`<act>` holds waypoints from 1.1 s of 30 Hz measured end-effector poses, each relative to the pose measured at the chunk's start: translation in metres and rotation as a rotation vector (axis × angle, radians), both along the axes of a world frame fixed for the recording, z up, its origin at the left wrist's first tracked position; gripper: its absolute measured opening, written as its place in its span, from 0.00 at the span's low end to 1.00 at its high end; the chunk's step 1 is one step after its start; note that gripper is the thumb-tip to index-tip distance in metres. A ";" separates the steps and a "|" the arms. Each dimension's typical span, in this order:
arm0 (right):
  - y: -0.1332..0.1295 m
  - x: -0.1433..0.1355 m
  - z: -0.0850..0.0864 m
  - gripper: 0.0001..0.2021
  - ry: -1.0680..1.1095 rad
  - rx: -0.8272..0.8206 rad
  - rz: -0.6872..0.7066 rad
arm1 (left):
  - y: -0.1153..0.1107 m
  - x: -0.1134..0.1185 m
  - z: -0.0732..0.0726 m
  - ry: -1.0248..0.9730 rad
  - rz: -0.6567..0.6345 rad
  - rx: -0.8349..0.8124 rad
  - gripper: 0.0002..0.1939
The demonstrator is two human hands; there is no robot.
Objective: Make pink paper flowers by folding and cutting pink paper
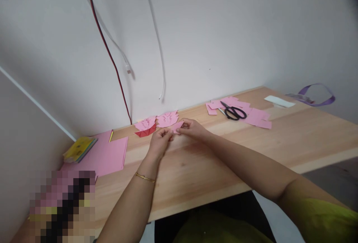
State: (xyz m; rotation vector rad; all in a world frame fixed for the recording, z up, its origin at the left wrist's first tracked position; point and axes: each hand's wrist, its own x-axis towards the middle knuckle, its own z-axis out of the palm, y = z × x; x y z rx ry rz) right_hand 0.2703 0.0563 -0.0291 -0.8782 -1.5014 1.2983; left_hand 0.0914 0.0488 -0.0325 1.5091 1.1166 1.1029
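A small pink paper (177, 127) was pinched between the left hand (160, 139) and right hand (192, 128), toward the wooden table's (181, 164) far side.
Each clamped one end — pink cut-outs (167, 119) lay just beyond, black-handled scissors (233, 110) farther right.

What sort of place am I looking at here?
Probably a paper-craft spot at a wooden table against a wall: scissors lie among pink paper pieces, larger pink sheets lie to the left, and a small pink piece is held between the left hand and right hand.
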 end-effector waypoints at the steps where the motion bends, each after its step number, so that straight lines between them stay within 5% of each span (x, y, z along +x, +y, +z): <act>1: 0.000 -0.001 -0.001 0.13 0.004 -0.003 0.008 | 0.001 0.000 0.000 -0.011 0.021 0.007 0.14; 7: -0.002 0.001 0.001 0.13 -0.128 0.095 -0.045 | 0.000 0.000 0.003 0.047 0.006 0.051 0.14; 14: -0.005 0.002 0.003 0.10 -0.164 0.158 -0.090 | -0.003 0.003 0.003 -0.156 -0.063 -0.098 0.12; 25: -0.007 -0.005 0.002 0.06 -0.070 0.182 0.025 | -0.002 0.004 0.006 -0.132 0.023 -0.064 0.06; 33: -0.006 -0.001 0.003 0.05 -0.138 0.258 0.011 | -0.006 0.001 0.015 -0.201 -0.047 -0.180 0.13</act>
